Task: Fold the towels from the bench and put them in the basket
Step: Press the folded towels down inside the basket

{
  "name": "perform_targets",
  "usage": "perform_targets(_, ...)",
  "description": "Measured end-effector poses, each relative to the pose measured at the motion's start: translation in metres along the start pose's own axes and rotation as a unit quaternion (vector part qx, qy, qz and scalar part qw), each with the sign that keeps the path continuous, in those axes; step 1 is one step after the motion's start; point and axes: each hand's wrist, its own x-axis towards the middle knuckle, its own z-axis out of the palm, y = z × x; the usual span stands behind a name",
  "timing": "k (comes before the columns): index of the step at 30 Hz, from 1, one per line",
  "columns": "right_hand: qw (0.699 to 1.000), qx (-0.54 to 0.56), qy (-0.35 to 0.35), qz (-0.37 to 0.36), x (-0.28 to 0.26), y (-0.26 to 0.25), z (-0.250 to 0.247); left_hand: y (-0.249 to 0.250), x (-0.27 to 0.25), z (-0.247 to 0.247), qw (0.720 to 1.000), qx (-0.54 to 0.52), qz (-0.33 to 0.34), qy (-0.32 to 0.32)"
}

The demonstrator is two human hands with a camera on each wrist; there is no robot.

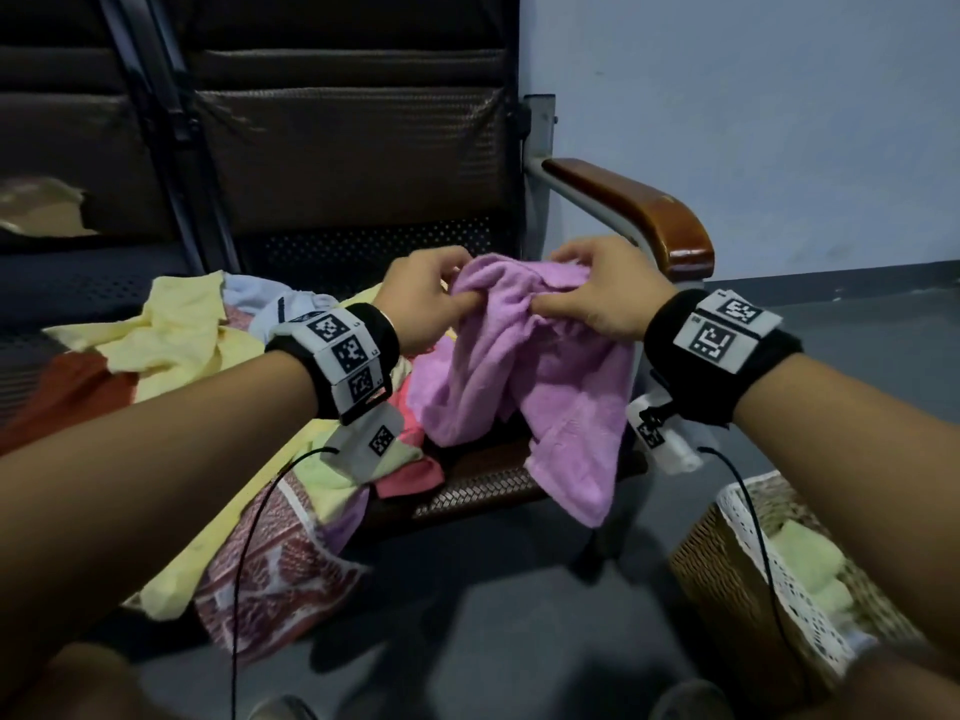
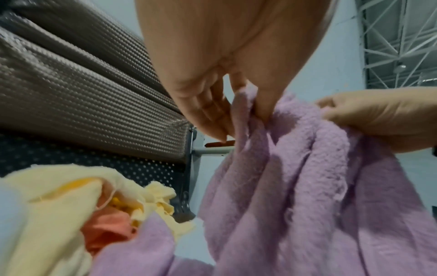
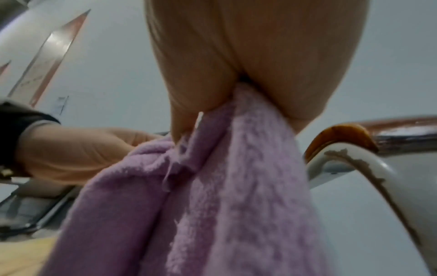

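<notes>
My fingers [image 1: 470, 299] pinch a fuzzy lilac towel [image 1: 540, 387] that hangs crumpled above the table [image 1: 483, 485]. More towels [image 1: 171, 335], yellow, pink and patterned, lie heaped there. The wicker basket [image 1: 727, 579] on the floor holds pale green ones.

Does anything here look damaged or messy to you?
Yes. The bench armrest has paint chipped off its pale metal curve under the wooden top. Unfolded towels lie heaped on the seat, some spilling over the front edge.
</notes>
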Motion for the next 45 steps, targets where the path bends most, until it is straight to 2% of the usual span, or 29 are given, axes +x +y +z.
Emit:
perform_targets(3, 0.995, -0.085, -0.016, 0.045, 0.001, 0.008, 0.001, -0.004, 0.001, -0.008, 0.996, 0.075, 0.038, 0.027)
perform_targets(5, 0.993, -0.101, -0.021, 0.054, 0.001, 0.009, 0.003, -0.006, 0.001, -0.012, 0.993, 0.097, 0.042, 0.053)
perform_targets(9, 0.994, -0.067, 0.054, 0.065, 0.005, 0.013, 0.006, -0.006, 0.003, -0.012, 0.997, 0.056, -0.003, 0.053)
perform_targets(11, 0.993, -0.038, 0.087, 0.075, 0.007, 0.015, 0.006, -0.005, 0.004, -0.013, 0.999, -0.002, -0.032, 0.028)
perform_targets(13, 0.993, 0.004, 0.100, 0.067, 0.008, 0.016, 0.006, -0.001, 0.003, -0.017, 0.999, -0.022, -0.017, -0.023)
perform_targets(15, 0.992, 0.057, 0.108, 0.037, 0.009, 0.014, 0.004, 0.001, 0.002, -0.022, 0.997, 0.052, 0.013, -0.054)
perform_targets(16, 0.991, 0.072, 0.109, 0.018, 0.008, 0.012, 0.002, 0.002, 0.003, -0.025, 0.995, 0.088, 0.008, -0.053)
perform_targets(18, 0.993, 0.064, 0.099, -0.023, 0.006, 0.007, 0.002, 0.005, 0.009, -0.030, 0.994, 0.100, -0.043, -0.010)
perform_targets(19, 0.994, 0.051, 0.089, -0.044, 0.004, 0.003, 0.003, 0.007, 0.015, -0.033, 0.993, 0.066, -0.090, 0.024)
perform_targets(21, 0.994, 0.007, 0.069, -0.085, 0.001, -0.005, 0.006, 0.013, 0.028, -0.041, 0.977, -0.059, -0.187, 0.080)
perform_targets(23, 0.992, -0.037, 0.060, -0.102, -0.001, -0.013, 0.008, 0.021, 0.039, -0.051, 0.958, -0.166, -0.216, 0.085)
perform_targets(26, 0.992, -0.018, 0.085, -0.092, 0.003, -0.026, -0.001, 0.039, 0.043, -0.071, 0.962, -0.204, -0.156, 0.094)
perform_targets(28, 0.988, 0.038, 0.112, -0.095, 0.007, -0.038, -0.012, 0.048, 0.042, -0.081, 0.976, -0.182, -0.108, 0.059)
perform_targets(30, 0.983, 0.071, 0.127, -0.112, 0.010, -0.053, -0.022, 0.054, 0.038, -0.087, 0.988, -0.119, -0.101, 0.005)
perform_targets(32, 0.978, 0.082, 0.126, -0.142, 0.010, -0.065, -0.029, 0.057, 0.036, -0.089, 0.991, -0.064, -0.114, 0.020)
perform_targets(34, 0.975, 0.071, 0.115, -0.175, 0.006, -0.072, -0.033, 0.060, 0.038, -0.095, 0.986, -0.071, -0.125, 0.086)
perform_targets(36, 0.977, 0.041, 0.079, -0.192, -0.001, -0.073, -0.034, 0.065, 0.041, -0.104, 0.965, -0.152, -0.165, 0.133)
perform_targets(37, 0.979, 0.014, 0.054, -0.196, -0.005, -0.073, -0.034, 0.068, 0.043, -0.108, 0.955, -0.191, -0.178, 0.140)
perform_targets(40, 0.971, -0.082, 0.004, -0.225, -0.010, -0.073, -0.032, 0.079, 0.047, -0.116, 0.952, -0.211, -0.191, 0.114)
perform_targets(41, 0.967, -0.124, -0.015, -0.222, -0.009, -0.073, -0.032, 0.084, 0.046, -0.117, 0.940, -0.245, -0.204, 0.122)
perform_targets(43, 0.960, -0.209, -0.060, -0.174, -0.003, -0.071, -0.032, 0.087, 0.047, -0.118, 0.917, -0.293, -0.236, 0.131)
perform_targets(45, 0.962, -0.227, -0.115, -0.097, 0.000, -0.066, -0.030, 0.087, 0.046, -0.118, 0.896, -0.334, -0.254, 0.142)
